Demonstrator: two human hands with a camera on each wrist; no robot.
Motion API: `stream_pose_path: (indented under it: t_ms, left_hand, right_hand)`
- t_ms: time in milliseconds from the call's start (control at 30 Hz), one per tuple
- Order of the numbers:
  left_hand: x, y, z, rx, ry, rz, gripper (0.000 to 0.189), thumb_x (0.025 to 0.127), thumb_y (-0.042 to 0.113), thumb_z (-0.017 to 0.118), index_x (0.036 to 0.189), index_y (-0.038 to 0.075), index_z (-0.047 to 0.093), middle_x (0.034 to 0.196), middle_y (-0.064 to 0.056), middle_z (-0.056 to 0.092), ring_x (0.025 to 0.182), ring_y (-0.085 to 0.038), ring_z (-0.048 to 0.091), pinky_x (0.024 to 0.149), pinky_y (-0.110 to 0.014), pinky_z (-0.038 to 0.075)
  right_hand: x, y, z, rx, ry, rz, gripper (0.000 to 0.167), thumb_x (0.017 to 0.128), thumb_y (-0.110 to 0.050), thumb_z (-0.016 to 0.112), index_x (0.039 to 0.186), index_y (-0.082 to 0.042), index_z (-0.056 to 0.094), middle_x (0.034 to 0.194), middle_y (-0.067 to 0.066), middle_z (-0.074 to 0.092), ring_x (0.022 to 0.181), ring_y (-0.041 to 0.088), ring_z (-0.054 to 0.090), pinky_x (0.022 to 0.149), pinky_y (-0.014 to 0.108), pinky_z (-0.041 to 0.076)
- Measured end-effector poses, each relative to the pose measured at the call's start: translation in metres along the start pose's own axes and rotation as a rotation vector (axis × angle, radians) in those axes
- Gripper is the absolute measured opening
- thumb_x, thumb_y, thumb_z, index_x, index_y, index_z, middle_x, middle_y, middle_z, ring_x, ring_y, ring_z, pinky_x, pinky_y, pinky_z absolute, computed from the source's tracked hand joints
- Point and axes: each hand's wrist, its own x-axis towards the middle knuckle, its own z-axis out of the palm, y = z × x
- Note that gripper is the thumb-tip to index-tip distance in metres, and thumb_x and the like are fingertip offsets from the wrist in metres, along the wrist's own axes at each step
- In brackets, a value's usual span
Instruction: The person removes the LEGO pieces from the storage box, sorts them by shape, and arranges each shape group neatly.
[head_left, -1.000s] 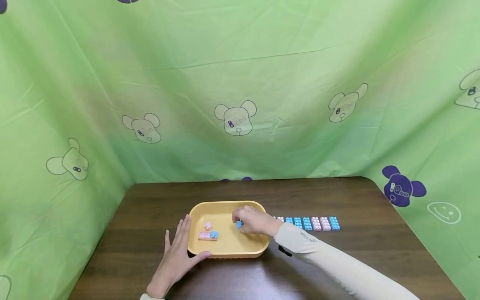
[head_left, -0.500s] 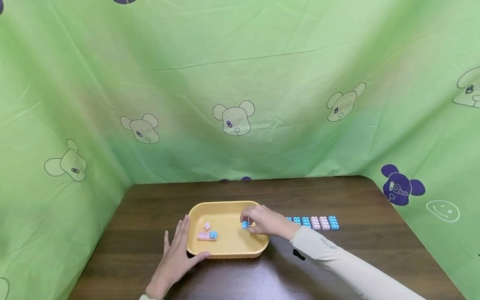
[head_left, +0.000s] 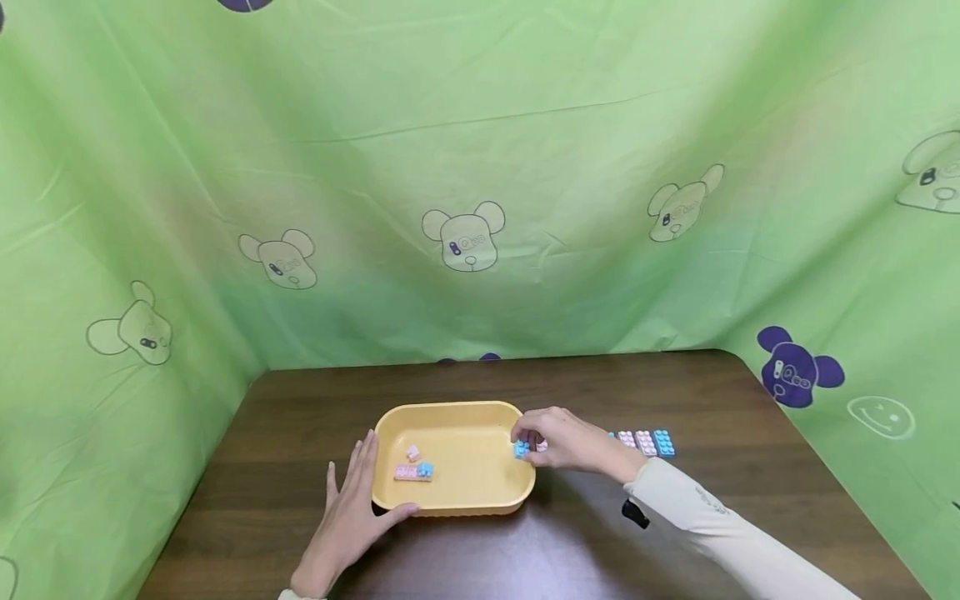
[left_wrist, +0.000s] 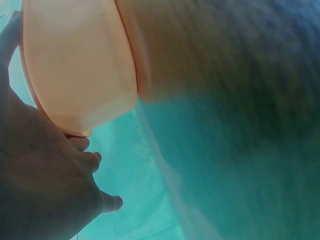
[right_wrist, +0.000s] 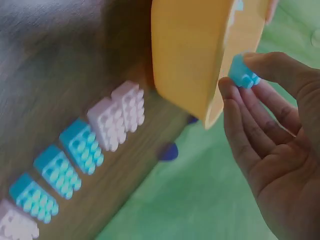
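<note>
A small blue building brick (head_left: 521, 450) is pinched between the thumb and fingers of my right hand (head_left: 573, 442), at the right end of the yellow tray (head_left: 472, 467). In the right wrist view the blue brick (right_wrist: 242, 71) shows a few studs and appears near the tray's rim. My left hand (head_left: 351, 510) rests against the tray's left end, fingers straight along the side and thumb at the front rim. Inside lie a long pink brick (head_left: 405, 472) with a blue brick (head_left: 425, 470) at its right end, and a small pink brick (head_left: 413, 452).
Several pink and blue bricks stand in a row right of the tray; among them are a blue brick (head_left: 663, 442) and a pink brick (right_wrist: 107, 123). My right forearm hides part of the row in the head view. Green cloth (head_left: 465, 317) hangs behind the brown table (head_left: 330, 400).
My right hand has moved right with the blue brick, from inside the tray to its right end. My left hand has kept its place on the tray.
</note>
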Motion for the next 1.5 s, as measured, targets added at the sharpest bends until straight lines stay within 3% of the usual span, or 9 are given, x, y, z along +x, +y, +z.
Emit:
stream_pose_path:
  t_ms: [300, 500, 700, 900, 1200, 1500]
  left_hand:
    - [-0.001, 0.001, 0.000, -0.006, 0.010, 0.005, 0.121, 0.086, 0.061, 0.081, 0.170, 0.007, 0.014, 0.176, -0.016, 0.018, 0.159, -0.043, 0.018, 0.119, -0.077, 0.002]
    - [-0.001, 0.002, 0.000, -0.002, 0.019, 0.013, 0.121, 0.086, 0.061, 0.082, 0.170, 0.007, 0.015, 0.175, -0.016, 0.019, 0.159, -0.044, 0.019, 0.119, -0.077, 0.003]
    - [-0.001, 0.001, 0.001, -0.002, -0.001, -0.006, 0.122, 0.086, 0.063, 0.081, 0.171, 0.008, 0.013, 0.176, -0.016, 0.018, 0.160, -0.043, 0.018, 0.120, -0.076, 0.001]
    - [0.000, 0.001, 0.000, -0.015, 0.002, -0.002, 0.121, 0.086, 0.062, 0.081, 0.171, 0.009, 0.012, 0.176, -0.015, 0.017, 0.160, -0.042, 0.017, 0.120, -0.076, 0.000]
    - [0.001, 0.001, -0.001, 0.001, -0.001, -0.005, 0.121, 0.086, 0.061, 0.081, 0.171, 0.008, 0.013, 0.176, -0.016, 0.017, 0.160, -0.042, 0.018, 0.119, -0.078, 0.001]
    - [0.002, 0.001, -0.002, 0.001, -0.014, -0.014, 0.122, 0.086, 0.063, 0.081, 0.171, 0.009, 0.012, 0.176, -0.015, 0.017, 0.160, -0.041, 0.017, 0.119, -0.076, 0.001]
  right_hand:
    - [-0.023, 0.008, -0.015, -0.002, 0.026, 0.066, 0.018, 0.085, 0.002, 0.082, 0.101, -0.002, 0.076, 0.093, 0.000, 0.072, 0.078, 0.011, 0.068, 0.069, 0.030, 0.061]
    - [-0.034, 0.016, -0.008, 0.010, 0.013, 0.068, 0.022, 0.080, 0.007, 0.083, 0.100, 0.001, 0.075, 0.091, 0.003, 0.073, 0.076, 0.010, 0.069, 0.068, 0.023, 0.059]
    - [-0.034, 0.023, 0.011, 0.033, -0.011, 0.093, 0.023, 0.077, 0.005, 0.087, 0.093, -0.004, 0.073, 0.083, 0.000, 0.073, 0.072, 0.008, 0.067, 0.067, 0.023, 0.059]
    - [-0.032, 0.026, 0.022, -0.022, -0.022, 0.124, 0.020, 0.078, 0.001, 0.090, 0.089, -0.006, 0.075, 0.080, -0.001, 0.072, 0.070, 0.004, 0.063, 0.065, 0.021, 0.057]
    - [-0.032, 0.029, 0.029, -0.094, 0.010, 0.091, 0.021, 0.076, 0.000, 0.091, 0.084, -0.009, 0.074, 0.075, -0.005, 0.067, 0.066, 0.000, 0.054, 0.058, 0.021, 0.050]
    - [-0.032, 0.027, 0.030, -0.122, 0.040, 0.067, 0.022, 0.076, 0.001, 0.092, 0.087, -0.008, 0.075, 0.083, 0.001, 0.072, 0.069, 0.004, 0.062, 0.058, 0.022, 0.053]
